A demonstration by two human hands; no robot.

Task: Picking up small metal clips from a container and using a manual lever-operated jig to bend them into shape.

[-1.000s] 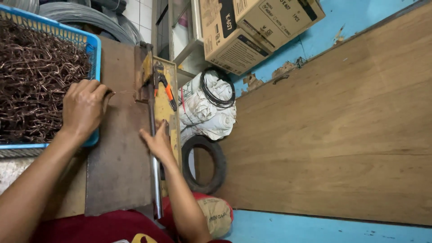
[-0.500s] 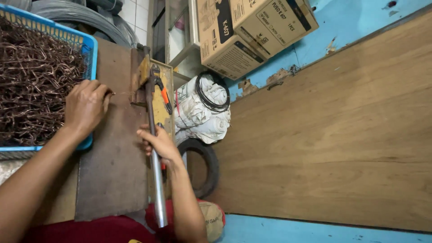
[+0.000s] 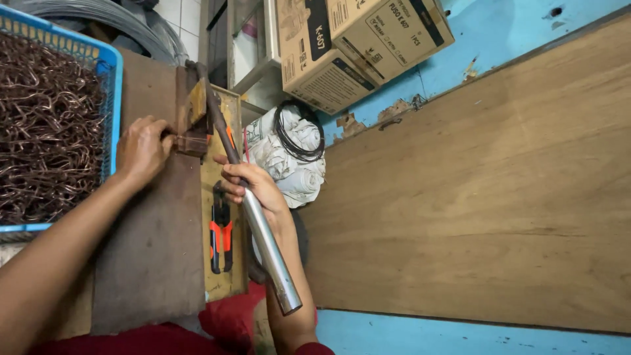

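Nearest the body, the right hand [image 3: 256,190] is clenched round a long metal lever pipe [image 3: 266,246], whose free end juts past the edge of the narrow workboard [image 3: 148,263]. Beside it lie orange-handled pliers [image 3: 220,233]. Farther up, the left hand [image 3: 141,151] pinches a small piece at the bending jig [image 3: 194,128], just beside the rim of the blue basket [image 3: 112,112] heaped with bent copper wire. Rightward spreads a broad plywood sheet [image 3: 473,197], bare.

Two brown cardboard boxes [image 3: 358,46] with black-and-white printed labels [image 3: 388,36] sit stacked at top centre.
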